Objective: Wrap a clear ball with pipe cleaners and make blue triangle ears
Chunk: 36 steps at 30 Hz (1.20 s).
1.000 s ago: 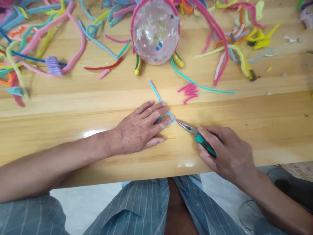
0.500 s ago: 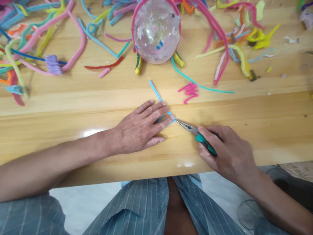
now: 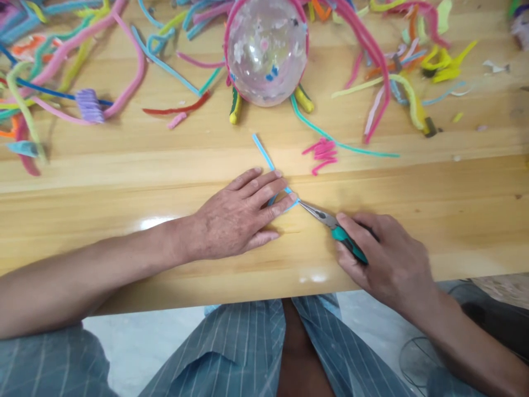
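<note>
My left hand (image 3: 243, 215) lies flat on the wooden table with its fingers stretched out, pressing down a blue pipe cleaner (image 3: 263, 151). Part of that pipe cleaner is hidden beneath the fingers; one straight end sticks out past the fingertips and a bent stretch shows by the index finger. My right hand (image 3: 384, 259) is wrapped round green-and-black needle-nose pliers (image 3: 320, 216). Their tips meet the blue pipe cleaner's bend just right of my left index fingertip. Beyond the hands lies a zigzag-bent pink pipe cleaner (image 3: 323, 153), with a teal pipe cleaner (image 3: 367, 150) beside it.
A clear round bowl with a pink rim (image 3: 266, 60) stands at the back, two yellow-and-green handles (image 3: 235, 107) poking out under it. Tangled coloured pipe cleaners (image 3: 58, 60) spread at the back left, more scraps (image 3: 409, 82) at the back right. The table's front edge (image 3: 231, 305) runs above my lap.
Both hands, the pliers and the blue pipe cleaner hold nearly the same places. The whole view has shifted very slightly.
</note>
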Each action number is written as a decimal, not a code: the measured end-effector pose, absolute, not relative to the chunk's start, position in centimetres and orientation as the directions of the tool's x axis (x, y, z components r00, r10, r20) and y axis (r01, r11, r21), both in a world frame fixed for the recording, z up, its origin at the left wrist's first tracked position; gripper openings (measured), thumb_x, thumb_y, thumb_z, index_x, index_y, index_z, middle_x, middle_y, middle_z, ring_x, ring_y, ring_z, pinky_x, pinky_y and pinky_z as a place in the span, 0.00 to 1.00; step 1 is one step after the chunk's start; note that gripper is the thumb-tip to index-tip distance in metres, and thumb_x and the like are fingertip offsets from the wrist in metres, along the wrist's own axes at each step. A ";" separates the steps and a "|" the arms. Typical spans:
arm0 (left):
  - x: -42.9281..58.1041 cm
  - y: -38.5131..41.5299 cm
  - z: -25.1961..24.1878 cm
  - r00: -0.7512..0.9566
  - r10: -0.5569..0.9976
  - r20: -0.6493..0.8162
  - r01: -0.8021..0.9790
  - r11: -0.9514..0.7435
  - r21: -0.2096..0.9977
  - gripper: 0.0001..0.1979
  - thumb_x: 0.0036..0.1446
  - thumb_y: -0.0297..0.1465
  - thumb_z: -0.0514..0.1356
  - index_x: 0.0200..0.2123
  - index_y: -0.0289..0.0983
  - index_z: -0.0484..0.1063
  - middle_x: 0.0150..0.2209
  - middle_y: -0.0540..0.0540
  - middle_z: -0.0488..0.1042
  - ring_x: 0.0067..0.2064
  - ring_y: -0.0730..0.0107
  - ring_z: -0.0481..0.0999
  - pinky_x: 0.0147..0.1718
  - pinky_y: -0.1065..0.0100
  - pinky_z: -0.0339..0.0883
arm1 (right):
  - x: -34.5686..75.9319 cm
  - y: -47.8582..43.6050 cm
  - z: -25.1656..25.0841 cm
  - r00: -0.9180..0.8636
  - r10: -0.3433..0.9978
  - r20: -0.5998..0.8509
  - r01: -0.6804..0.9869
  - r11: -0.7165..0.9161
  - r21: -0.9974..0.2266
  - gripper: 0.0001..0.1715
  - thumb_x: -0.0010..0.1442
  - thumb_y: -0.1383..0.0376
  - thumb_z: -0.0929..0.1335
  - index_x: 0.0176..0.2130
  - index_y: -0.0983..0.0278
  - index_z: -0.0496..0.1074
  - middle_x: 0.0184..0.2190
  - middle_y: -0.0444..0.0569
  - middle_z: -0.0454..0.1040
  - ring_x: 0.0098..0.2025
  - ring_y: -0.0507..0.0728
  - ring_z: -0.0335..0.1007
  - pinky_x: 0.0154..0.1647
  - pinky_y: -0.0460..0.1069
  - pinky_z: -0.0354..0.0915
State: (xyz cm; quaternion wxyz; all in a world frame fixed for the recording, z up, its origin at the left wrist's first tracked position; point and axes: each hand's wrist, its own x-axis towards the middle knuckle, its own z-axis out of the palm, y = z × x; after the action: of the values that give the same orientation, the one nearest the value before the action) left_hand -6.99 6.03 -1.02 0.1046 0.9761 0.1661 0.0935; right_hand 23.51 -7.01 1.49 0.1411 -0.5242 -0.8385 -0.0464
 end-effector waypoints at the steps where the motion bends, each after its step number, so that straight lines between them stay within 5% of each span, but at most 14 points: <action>1: -7.0 6.0 -1.0 0.927 0.346 0.147 0.306 -0.921 0.240 0.35 0.75 0.46 0.60 0.77 0.38 0.59 0.75 0.30 0.67 0.79 0.42 0.62 0.78 0.39 0.57 | 23.5 -7.0 1.5 -0.409 0.867 0.284 0.894 0.444 -0.069 0.21 0.73 0.63 0.71 0.62 0.65 0.73 0.44 0.56 0.82 0.44 0.63 0.80 0.40 0.53 0.74; 21: -6.9 6.1 -1.5 0.921 0.341 0.188 0.303 -0.931 0.205 0.32 0.76 0.47 0.58 0.75 0.37 0.62 0.73 0.31 0.69 0.77 0.43 0.65 0.76 0.41 0.59 | 24.7 -7.2 1.2 -0.347 0.895 0.282 0.910 0.394 -0.130 0.23 0.72 0.63 0.71 0.65 0.60 0.73 0.48 0.56 0.84 0.47 0.64 0.82 0.41 0.54 0.76; 26: -6.7 6.5 -1.5 0.898 0.353 0.262 0.292 -0.925 0.244 0.26 0.77 0.46 0.56 0.70 0.39 0.70 0.66 0.33 0.75 0.70 0.44 0.72 0.67 0.44 0.67 | 26.8 -6.5 0.7 -0.278 0.890 0.362 0.956 0.295 0.008 0.23 0.70 0.60 0.73 0.63 0.59 0.76 0.46 0.57 0.84 0.45 0.67 0.82 0.39 0.57 0.76; 36: -6.0 6.9 -1.7 0.818 0.452 0.357 0.384 -0.890 0.247 0.15 0.79 0.37 0.56 0.54 0.39 0.81 0.49 0.39 0.81 0.50 0.57 0.77 0.50 0.57 0.68 | 26.7 -6.9 -0.1 -0.307 0.854 0.420 0.933 0.358 -0.044 0.35 0.66 0.63 0.74 0.70 0.61 0.71 0.49 0.60 0.83 0.47 0.70 0.82 0.45 0.62 0.80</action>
State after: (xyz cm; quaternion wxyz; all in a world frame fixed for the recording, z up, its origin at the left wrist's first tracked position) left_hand -5.99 6.88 -1.71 0.0822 0.9497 0.2199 0.2071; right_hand 26.66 -6.86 -0.13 0.1895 -0.5571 -0.8018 -0.1041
